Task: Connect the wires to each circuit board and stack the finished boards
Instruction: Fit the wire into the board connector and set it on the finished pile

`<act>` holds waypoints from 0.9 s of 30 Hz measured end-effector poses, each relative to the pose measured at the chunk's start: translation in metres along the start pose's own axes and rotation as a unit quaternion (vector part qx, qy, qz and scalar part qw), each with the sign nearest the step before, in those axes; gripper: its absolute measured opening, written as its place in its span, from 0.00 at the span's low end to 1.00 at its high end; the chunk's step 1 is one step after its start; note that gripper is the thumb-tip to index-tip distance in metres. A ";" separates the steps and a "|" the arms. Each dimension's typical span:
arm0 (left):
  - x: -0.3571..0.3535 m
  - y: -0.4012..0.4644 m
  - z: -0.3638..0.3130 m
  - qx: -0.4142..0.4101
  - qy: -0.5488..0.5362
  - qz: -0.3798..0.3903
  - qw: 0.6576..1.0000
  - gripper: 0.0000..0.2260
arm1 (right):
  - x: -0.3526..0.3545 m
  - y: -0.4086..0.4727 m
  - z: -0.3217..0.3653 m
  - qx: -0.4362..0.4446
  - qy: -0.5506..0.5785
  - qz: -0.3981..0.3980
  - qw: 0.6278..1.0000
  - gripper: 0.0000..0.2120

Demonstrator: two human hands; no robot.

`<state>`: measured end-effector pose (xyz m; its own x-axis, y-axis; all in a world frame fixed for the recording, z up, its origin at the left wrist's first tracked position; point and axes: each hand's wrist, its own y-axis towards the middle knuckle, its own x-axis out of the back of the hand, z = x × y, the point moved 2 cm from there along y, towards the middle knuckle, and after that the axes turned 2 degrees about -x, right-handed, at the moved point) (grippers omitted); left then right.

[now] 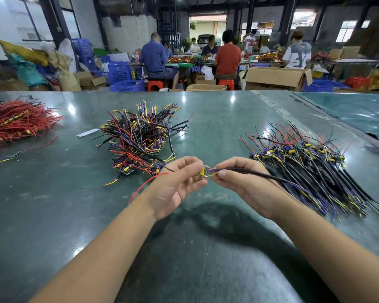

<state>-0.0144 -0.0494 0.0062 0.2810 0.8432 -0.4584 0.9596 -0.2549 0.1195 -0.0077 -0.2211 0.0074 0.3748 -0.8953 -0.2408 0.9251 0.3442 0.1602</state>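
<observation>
Broadly, the table (53, 215) keeps stock in reach: loose boards (140, 136) ahead, finished ones (310, 171) combed rightward. Above the table's near middle, the left hand (175, 186) pinches a small board (202, 171) steady while the right hand (245, 184) pinches its cable (249, 171), probably seating it.

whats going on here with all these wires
A person at a green table is wiring a small circuit board with a yellow part. The left hand pinches the board while the right hand holds a black-sleeved wire bundle at it. A tangled heap of boards and wires lies ahead, neatly laid wired boards lie right, and red wires far left.
</observation>
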 end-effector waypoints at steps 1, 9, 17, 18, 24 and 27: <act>0.000 0.000 0.003 -0.003 0.022 -0.001 1.000 0.09 | -0.001 0.000 -0.001 -0.009 -0.004 -0.006 1.000 0.07; 0.003 0.001 0.010 -0.079 0.157 -0.030 0.984 0.11 | -0.004 0.002 -0.003 -0.089 0.022 -0.038 0.995 0.03; 0.000 0.003 0.011 -0.068 0.165 -0.047 0.983 0.08 | -0.002 0.004 -0.004 -0.116 0.101 -0.103 0.983 0.08; 0.000 0.003 0.011 -0.058 0.147 -0.049 0.986 0.06 | -0.003 0.004 -0.005 -0.109 0.084 -0.106 0.985 0.08; -0.002 0.007 0.016 -0.009 0.028 -0.042 0.999 0.06 | -0.010 0.005 0.000 0.038 -0.098 -0.119 0.987 0.11; -0.001 0.007 0.016 -0.002 0.013 -0.042 0.999 0.04 | -0.013 0.006 0.000 0.076 -0.109 -0.124 0.983 0.12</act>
<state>-0.0083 -0.0594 -0.0062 0.2001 0.8735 -0.4437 0.9797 -0.1812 0.0852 -0.0072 -0.2078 0.0118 0.1013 -0.9914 -0.0830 0.9608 0.0758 0.2669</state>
